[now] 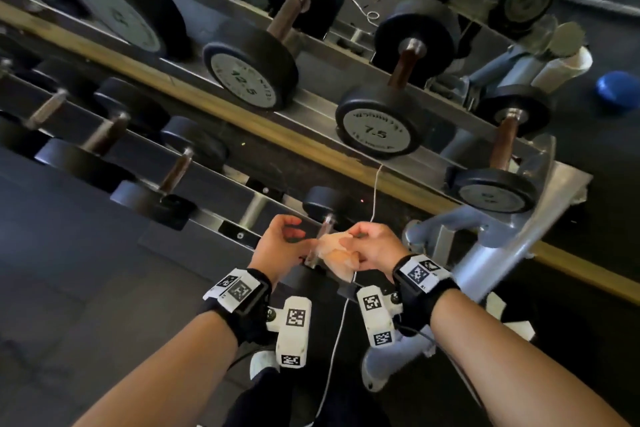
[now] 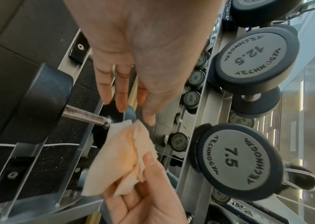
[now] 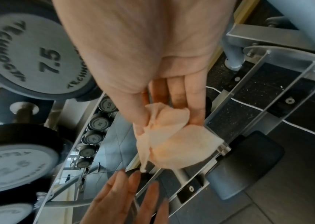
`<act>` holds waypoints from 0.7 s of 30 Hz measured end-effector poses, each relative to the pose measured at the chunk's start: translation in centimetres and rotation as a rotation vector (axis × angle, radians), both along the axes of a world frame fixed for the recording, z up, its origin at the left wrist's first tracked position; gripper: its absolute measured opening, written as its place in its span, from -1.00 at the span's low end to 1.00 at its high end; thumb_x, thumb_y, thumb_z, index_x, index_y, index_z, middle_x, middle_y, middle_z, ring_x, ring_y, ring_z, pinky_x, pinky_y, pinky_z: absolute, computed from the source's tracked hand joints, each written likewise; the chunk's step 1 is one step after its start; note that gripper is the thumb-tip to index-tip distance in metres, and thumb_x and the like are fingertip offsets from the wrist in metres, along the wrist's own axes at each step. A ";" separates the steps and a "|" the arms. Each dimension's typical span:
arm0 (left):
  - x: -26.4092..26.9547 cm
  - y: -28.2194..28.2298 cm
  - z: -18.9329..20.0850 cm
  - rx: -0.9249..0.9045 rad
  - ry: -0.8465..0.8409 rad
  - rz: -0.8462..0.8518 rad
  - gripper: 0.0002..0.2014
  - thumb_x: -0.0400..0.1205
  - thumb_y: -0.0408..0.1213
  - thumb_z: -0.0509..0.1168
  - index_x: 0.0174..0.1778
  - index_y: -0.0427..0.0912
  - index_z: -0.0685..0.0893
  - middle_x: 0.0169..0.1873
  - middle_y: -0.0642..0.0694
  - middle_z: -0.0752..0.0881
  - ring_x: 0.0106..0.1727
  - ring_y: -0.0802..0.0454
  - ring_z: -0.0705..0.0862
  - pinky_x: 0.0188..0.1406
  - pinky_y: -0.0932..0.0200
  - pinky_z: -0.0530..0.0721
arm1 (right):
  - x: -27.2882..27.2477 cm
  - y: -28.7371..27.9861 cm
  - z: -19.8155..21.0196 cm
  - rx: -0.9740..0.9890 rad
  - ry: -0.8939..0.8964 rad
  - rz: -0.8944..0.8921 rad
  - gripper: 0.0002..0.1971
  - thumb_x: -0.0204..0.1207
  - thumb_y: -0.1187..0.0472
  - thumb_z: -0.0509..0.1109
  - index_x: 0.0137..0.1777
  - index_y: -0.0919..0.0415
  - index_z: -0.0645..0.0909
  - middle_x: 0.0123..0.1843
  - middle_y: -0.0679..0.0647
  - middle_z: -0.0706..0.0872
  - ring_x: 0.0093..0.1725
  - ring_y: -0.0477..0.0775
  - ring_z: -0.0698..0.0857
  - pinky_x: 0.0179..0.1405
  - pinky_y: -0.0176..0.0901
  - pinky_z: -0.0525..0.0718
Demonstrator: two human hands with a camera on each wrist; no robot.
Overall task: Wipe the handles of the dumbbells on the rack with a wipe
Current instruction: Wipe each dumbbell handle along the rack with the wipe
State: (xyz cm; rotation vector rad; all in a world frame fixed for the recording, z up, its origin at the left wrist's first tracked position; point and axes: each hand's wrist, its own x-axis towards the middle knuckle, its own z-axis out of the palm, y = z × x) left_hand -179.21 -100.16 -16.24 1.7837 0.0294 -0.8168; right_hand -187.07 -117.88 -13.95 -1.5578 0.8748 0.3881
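Note:
On the rack's lower tier [image 1: 239, 236] lies a small dumbbell with a metal handle [image 1: 327, 222] [image 2: 83, 113] between dark heads. My right hand [image 1: 372, 246] [image 3: 168, 121] pinches a pale crumpled wipe [image 1: 334, 253] [image 2: 118, 159] [image 3: 172, 145] between thumb and fingers, just over the handle's near part. My left hand [image 1: 282, 239] [image 2: 131, 109] hovers beside the wipe. Its fingers are straight and hold nothing, and their tips are close to the handle's far end. The wipe hangs partly loose and hides the middle of the handle in the head view.
The upper tier carries bigger dumbbells marked 12.5 [image 1: 246, 80] and 7.5 [image 1: 377, 128], and another one [image 1: 498, 191] sits at the right end. A white cable [image 1: 375, 191] hangs down past the hands. The rack's grey leg [image 1: 485, 239] stands right of my right hand. A blue ball [image 1: 616, 88] lies on the floor.

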 end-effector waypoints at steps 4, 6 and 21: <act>0.8 0.1 -6.0 0.105 -0.125 -0.071 -0.57 0.46 -0.20 0.59 0.19 0.06 0.61 -0.05 0.09 0.73 -0.06 0.14 0.73 -0.04 0.19 0.67 | 1.0 -2.2 -5.6 -0.142 -0.031 0.099 -0.90 0.55 0.33 0.50 -0.12 0.15 0.65 -0.15 0.15 0.73 -0.09 0.12 0.76 -0.12 0.17 0.83; 1.0 0.3 -9.7 0.136 -0.172 -0.077 -0.61 0.46 -0.23 0.58 0.17 0.02 0.66 -0.03 0.07 0.74 0.01 0.08 0.74 0.12 0.11 0.69 | 1.7 -3.2 -8.8 -0.260 -0.062 0.184 -0.87 0.51 0.33 0.53 -0.12 0.12 0.65 -0.15 0.11 0.77 -0.09 0.12 0.77 -0.18 0.04 0.84; 1.9 0.3 -22.3 0.373 -0.436 -0.441 -0.37 0.37 0.16 0.56 0.35 0.20 0.57 0.31 0.17 0.64 0.32 0.16 0.60 0.42 0.08 0.54 | 7.0 -5.4 -23.1 -0.809 -0.686 0.669 -0.87 0.53 0.21 0.49 0.05 0.02 0.75 0.04 -0.14 0.75 0.04 -0.23 0.68 0.08 -0.35 0.65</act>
